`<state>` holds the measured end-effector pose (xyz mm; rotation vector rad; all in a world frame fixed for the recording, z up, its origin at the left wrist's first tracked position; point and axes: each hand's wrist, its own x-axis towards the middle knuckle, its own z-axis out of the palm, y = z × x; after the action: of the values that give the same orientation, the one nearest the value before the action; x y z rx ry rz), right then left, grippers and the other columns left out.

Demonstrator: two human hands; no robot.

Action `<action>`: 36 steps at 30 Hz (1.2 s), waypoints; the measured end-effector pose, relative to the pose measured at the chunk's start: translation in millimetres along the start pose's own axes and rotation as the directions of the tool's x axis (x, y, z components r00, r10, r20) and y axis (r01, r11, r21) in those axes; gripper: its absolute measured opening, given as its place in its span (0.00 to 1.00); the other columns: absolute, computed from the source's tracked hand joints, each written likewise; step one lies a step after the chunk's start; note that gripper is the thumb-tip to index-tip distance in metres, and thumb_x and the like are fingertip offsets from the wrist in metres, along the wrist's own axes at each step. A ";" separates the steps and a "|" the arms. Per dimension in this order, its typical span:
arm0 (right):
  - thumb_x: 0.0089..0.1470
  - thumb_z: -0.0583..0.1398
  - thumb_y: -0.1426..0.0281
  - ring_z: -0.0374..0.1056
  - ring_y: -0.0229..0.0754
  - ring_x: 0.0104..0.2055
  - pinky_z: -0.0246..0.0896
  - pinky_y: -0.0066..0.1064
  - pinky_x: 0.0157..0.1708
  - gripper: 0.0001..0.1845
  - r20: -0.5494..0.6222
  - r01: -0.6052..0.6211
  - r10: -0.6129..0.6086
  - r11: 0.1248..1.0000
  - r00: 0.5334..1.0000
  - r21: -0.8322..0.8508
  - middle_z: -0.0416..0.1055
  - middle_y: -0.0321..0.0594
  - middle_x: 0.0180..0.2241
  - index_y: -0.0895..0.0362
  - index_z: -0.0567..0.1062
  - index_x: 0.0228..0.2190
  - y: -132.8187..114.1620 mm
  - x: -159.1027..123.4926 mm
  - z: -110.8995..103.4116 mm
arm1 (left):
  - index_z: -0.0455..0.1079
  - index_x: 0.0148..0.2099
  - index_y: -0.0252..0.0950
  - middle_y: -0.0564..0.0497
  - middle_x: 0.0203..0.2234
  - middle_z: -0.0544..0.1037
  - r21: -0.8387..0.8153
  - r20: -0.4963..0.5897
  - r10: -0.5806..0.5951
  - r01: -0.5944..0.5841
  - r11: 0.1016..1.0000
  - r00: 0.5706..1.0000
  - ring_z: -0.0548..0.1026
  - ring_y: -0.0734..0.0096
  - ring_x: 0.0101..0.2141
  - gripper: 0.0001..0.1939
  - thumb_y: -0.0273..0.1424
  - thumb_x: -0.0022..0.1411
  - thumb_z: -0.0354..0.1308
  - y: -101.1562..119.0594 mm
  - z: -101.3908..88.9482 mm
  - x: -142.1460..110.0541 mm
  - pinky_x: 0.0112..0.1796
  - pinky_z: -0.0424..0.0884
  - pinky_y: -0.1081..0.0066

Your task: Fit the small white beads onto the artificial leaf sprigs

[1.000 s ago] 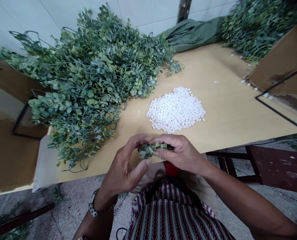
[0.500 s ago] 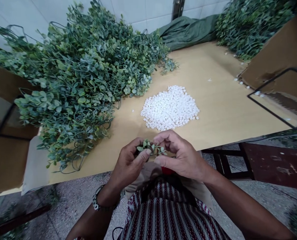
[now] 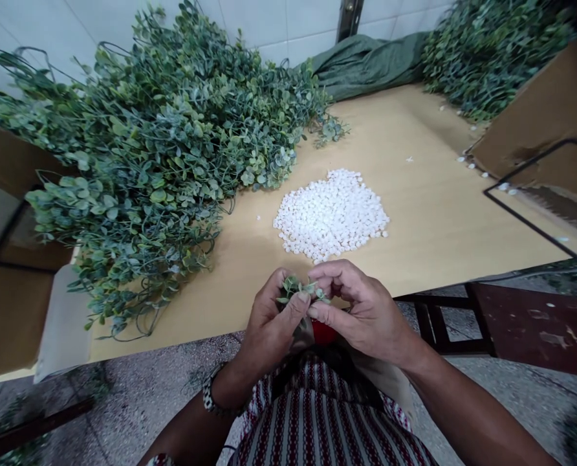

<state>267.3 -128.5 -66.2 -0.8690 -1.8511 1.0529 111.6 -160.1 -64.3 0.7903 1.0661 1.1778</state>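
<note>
Between my two hands is a small sprig of artificial green leaves, just over the table's front edge. My left hand pinches it between thumb and fingers. My right hand is curled around the sprig's right end, thumb and fingertips closed on it; whatever small part lies between them is hidden. Directly beyond my hands a pile of small white caps lies on the tan tabletop. To the left rises a large heap of artificial greenery with thin dark stems.
Cardboard pieces with black wire frames stand at the left and right. More greenery and a green cloth lie along the tiled wall. A dark red wooden stool is below the table at right.
My left hand has moved right, closer to my right hand, carrying the sprig. My right fingers have closed in on the sprig's end. The view has shifted slightly.
</note>
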 end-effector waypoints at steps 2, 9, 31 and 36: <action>0.56 0.60 0.73 0.70 0.35 0.30 0.68 0.26 0.29 0.14 0.001 0.052 -0.053 0.996 0.999 -0.076 0.73 0.35 0.31 0.54 0.68 0.45 -2.9 0.8 -0.3 | 0.68 0.33 0.36 0.57 0.22 0.70 -0.024 0.017 -0.011 0.011 1.000 1.000 0.64 0.81 0.20 0.13 0.38 0.55 0.66 0.4 -0.2 0.4 0.20 0.61 0.80; 0.60 0.56 0.74 0.72 0.43 0.41 0.73 0.35 0.38 0.17 0.045 0.383 -0.393 0.855 0.918 -0.349 0.74 0.45 0.39 0.55 0.66 0.52 -3.9 2.8 11.4 | 0.73 0.26 0.32 0.57 0.15 0.67 -0.178 0.036 -0.205 0.208 0.962 0.978 0.62 0.82 0.16 0.13 0.34 0.44 0.72 12.1 -2.9 -4.8 0.19 0.61 0.79; 0.59 0.56 0.76 0.66 0.45 0.35 0.63 0.38 0.35 0.07 0.135 0.273 -0.270 0.577 0.953 -0.770 0.73 0.45 0.31 0.59 0.75 0.35 35.4 18.6 -27.0 | 0.69 0.28 0.34 0.56 0.18 0.70 -0.199 -0.121 0.067 -0.090 0.976 0.990 0.61 0.83 0.15 0.11 0.31 0.48 0.69 4.7 -6.2 28.6 0.17 0.59 0.79; 0.59 0.57 0.76 0.66 0.45 0.34 0.62 0.37 0.35 0.07 0.169 0.322 -0.307 0.563 0.937 -0.761 0.72 0.45 0.30 0.61 0.75 0.33 33.6 19.7 -19.2 | 0.68 0.27 0.34 0.56 0.17 0.70 -0.166 -0.157 0.055 -0.081 0.983 0.986 0.61 0.83 0.14 0.10 0.29 0.47 0.67 3.8 0.3 31.3 0.16 0.58 0.80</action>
<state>281.5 -91.5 -84.0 -0.9309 -2.3999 -0.0481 111.8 -128.8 -68.1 0.6139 1.0522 1.3862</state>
